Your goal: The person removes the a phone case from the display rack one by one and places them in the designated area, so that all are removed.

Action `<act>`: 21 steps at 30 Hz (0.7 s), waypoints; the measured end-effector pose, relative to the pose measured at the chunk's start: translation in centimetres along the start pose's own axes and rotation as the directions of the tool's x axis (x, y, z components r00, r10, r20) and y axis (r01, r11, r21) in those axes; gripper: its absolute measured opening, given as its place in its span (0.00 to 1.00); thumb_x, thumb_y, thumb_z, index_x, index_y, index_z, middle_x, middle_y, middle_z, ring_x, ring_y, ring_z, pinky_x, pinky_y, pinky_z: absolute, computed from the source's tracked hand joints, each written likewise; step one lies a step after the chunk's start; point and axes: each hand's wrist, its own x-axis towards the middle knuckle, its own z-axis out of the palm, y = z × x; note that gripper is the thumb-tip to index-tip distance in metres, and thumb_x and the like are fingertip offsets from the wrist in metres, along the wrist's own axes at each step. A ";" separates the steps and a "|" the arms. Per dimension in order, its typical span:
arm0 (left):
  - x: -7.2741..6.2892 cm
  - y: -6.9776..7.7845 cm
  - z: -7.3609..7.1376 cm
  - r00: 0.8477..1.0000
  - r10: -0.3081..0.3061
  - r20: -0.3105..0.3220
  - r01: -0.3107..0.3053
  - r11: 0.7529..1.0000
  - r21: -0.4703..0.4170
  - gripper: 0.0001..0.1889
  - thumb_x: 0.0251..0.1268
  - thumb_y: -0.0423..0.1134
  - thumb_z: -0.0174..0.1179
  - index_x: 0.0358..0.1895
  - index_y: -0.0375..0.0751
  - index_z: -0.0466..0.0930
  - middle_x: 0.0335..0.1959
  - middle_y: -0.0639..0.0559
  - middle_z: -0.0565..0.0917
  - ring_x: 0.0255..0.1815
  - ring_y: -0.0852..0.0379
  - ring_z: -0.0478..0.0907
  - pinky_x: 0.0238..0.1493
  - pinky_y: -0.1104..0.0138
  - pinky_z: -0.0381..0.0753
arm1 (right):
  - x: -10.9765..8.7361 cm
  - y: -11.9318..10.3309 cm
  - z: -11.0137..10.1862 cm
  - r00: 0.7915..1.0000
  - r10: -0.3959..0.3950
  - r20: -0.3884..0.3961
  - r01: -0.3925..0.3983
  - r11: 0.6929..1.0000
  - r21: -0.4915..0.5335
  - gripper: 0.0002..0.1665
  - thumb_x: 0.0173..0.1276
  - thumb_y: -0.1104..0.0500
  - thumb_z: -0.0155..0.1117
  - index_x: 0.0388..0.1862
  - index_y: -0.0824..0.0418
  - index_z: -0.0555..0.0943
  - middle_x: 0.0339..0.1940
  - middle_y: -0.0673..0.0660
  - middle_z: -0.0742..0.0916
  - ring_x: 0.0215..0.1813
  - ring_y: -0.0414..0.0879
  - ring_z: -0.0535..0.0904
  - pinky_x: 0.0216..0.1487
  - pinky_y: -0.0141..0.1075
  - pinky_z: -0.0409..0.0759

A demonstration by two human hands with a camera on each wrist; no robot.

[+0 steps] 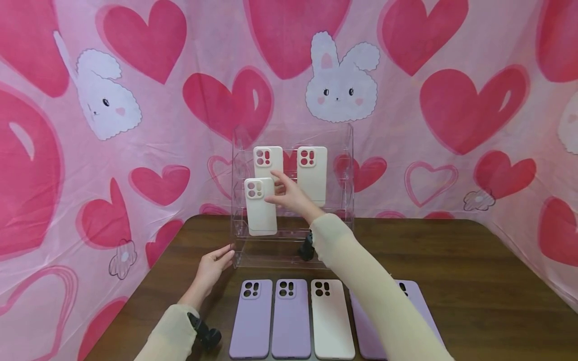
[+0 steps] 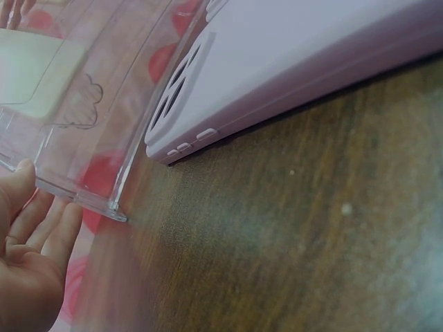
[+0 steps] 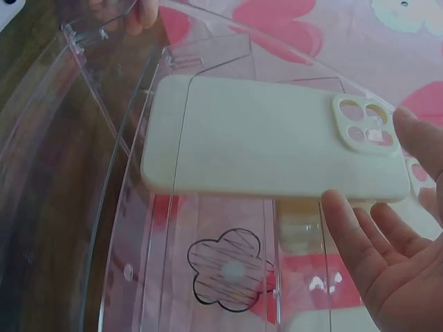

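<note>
The cream case (image 3: 256,138) stands beside my right fingers, its lower end behind the lip of the clear rack (image 1: 257,256). Right hand (image 1: 293,196): fingers spread wide around the upper corner; I cannot tell whether they press. Expect a light, slightly flexible shell, unlikely to break; I would grip both long edges. Left hand (image 1: 210,273): holds the rack's side edge between thumb and fingers. Two more cream cases (image 1: 313,178) stand beyond the right fingertips.
</note>
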 end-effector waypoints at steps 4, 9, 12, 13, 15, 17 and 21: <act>0.0 -0.1 0.0 1.000 0.005 0.002 -0.005 1.000 0.001 0.25 0.63 0.40 0.59 0.56 0.23 0.70 0.57 0.32 0.71 0.50 0.44 0.76 0.47 0.64 0.79 | 0.1 0.0 0.3 1.000 -0.003 -0.030 0.003 1.000 0.003 0.43 0.59 0.66 0.67 0.70 0.54 0.59 0.54 0.64 0.75 0.51 0.56 0.74 0.44 0.52 0.81; 0.4 0.2 0.1 0.995 -0.102 -0.005 0.102 0.994 0.035 0.21 0.67 0.33 0.53 0.60 0.24 0.67 0.61 0.33 0.67 0.55 0.40 0.71 0.52 0.63 0.75 | 0.2 0.3 0.5 0.997 -0.039 -0.069 0.035 0.998 -0.052 0.36 0.59 0.67 0.66 0.66 0.56 0.65 0.49 0.63 0.78 0.49 0.55 0.76 0.46 0.44 0.81; 0.4 0.3 0.1 0.994 -0.111 -0.002 0.111 0.993 0.040 0.21 0.68 0.33 0.52 0.60 0.24 0.66 0.61 0.33 0.67 0.56 0.40 0.70 0.53 0.63 0.75 | 0.2 0.6 0.6 0.992 -0.089 -0.086 0.083 0.994 -0.078 0.32 0.59 0.67 0.65 0.63 0.59 0.69 0.45 0.63 0.79 0.46 0.54 0.77 0.46 0.40 0.81; 0.4 0.2 0.1 0.994 -0.110 -0.004 0.110 0.993 0.040 0.21 0.67 0.33 0.53 0.60 0.24 0.66 0.61 0.33 0.67 0.55 0.40 0.70 0.52 0.63 0.75 | 0.2 0.7 0.6 0.991 -0.104 -0.088 0.098 0.992 -0.076 0.31 0.59 0.68 0.65 0.62 0.60 0.69 0.44 0.64 0.80 0.45 0.55 0.78 0.46 0.40 0.81; 0.4 0.2 0.1 0.995 -0.103 -0.008 0.104 0.994 0.042 0.21 0.67 0.32 0.53 0.60 0.24 0.67 0.61 0.33 0.68 0.55 0.40 0.71 0.52 0.63 0.76 | 0.2 0.9 0.7 0.987 -0.131 -0.096 0.124 0.990 -0.071 0.29 0.59 0.70 0.64 0.60 0.60 0.70 0.42 0.64 0.80 0.43 0.55 0.78 0.45 0.39 0.81; 0.4 0.1 0.1 0.995 -0.099 -0.008 0.099 0.994 0.046 0.22 0.67 0.33 0.53 0.60 0.23 0.66 0.60 0.32 0.67 0.55 0.39 0.71 0.52 0.62 0.76 | 0.1 1.1 0.8 0.984 -0.144 -0.105 0.138 0.988 -0.068 0.28 0.60 0.71 0.63 0.58 0.60 0.70 0.40 0.63 0.80 0.41 0.54 0.79 0.43 0.38 0.82; 0.4 0.1 0.1 0.994 -0.109 -0.008 0.109 0.993 0.045 0.21 0.67 0.32 0.53 0.60 0.24 0.66 0.61 0.33 0.67 0.55 0.40 0.71 0.51 0.64 0.76 | 0.0 1.3 0.9 0.981 -0.152 -0.120 0.146 0.988 -0.057 0.24 0.60 0.72 0.61 0.55 0.60 0.72 0.37 0.62 0.80 0.38 0.53 0.79 0.39 0.38 0.83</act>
